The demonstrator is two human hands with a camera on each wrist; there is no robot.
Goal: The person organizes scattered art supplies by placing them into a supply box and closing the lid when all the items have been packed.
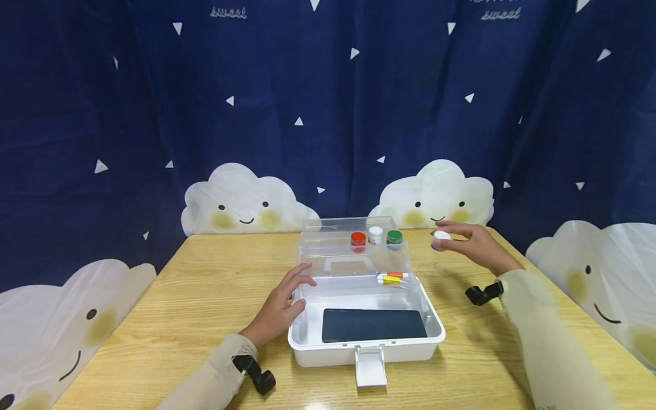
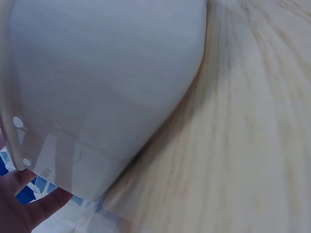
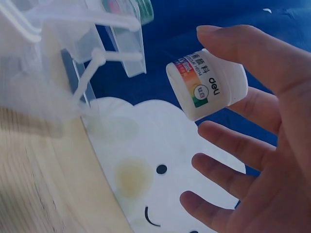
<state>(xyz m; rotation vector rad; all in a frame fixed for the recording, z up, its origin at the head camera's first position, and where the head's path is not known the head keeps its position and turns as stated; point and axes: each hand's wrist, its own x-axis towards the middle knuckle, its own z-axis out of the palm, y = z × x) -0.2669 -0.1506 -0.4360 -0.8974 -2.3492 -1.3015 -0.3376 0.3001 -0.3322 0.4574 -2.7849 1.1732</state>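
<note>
My right hand [image 1: 474, 247] holds a small white paint jar [image 3: 206, 85] up at the right of the box, pinched between thumb and forefinger. Its other fingers are spread, and the jar's colourful label shows in the right wrist view. My left hand [image 1: 279, 304] is at the left side of an opened white storage box [image 1: 328, 357], its fingers loosely extended by the clear trays [image 1: 318, 265]. A red jar [image 1: 358, 240], a white-lidded jar [image 1: 376, 234] and a green jar [image 1: 394, 238] stand in a row in the raised clear tray.
Inside the box lies a dark flat rectangular thing [image 1: 374, 326]. Several orange and yellow pens [image 1: 392, 279] sit toward its back right. The front latch [image 1: 370, 367] hangs down over the wooden table [image 1: 220, 285]. A dark blue curtain [image 1: 287, 74] with white clouds stands behind.
</note>
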